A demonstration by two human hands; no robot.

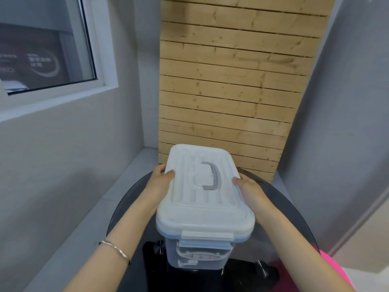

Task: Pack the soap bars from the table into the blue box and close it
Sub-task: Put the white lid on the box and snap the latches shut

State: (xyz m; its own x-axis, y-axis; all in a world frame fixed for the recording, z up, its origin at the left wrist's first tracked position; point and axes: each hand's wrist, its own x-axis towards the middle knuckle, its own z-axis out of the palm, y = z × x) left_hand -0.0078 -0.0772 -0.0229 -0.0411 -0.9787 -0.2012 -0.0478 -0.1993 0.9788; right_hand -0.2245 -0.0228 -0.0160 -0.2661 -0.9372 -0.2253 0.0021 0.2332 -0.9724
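The blue box (199,247) stands on the round dark table (280,207), white lid (202,186) already on it. The left hand (159,182) and right hand (249,189) clasp the lid's two long sides, fingers curled over its edges, probably to press it square. The front latch (207,236) looks unfastened. No soap shows beside the box; bare tabletop surrounds it.

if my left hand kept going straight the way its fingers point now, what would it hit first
Almost at once, the white lid: the left hand already grips its left edge, fingers pointing inward across the blue box. Depth is unclear.
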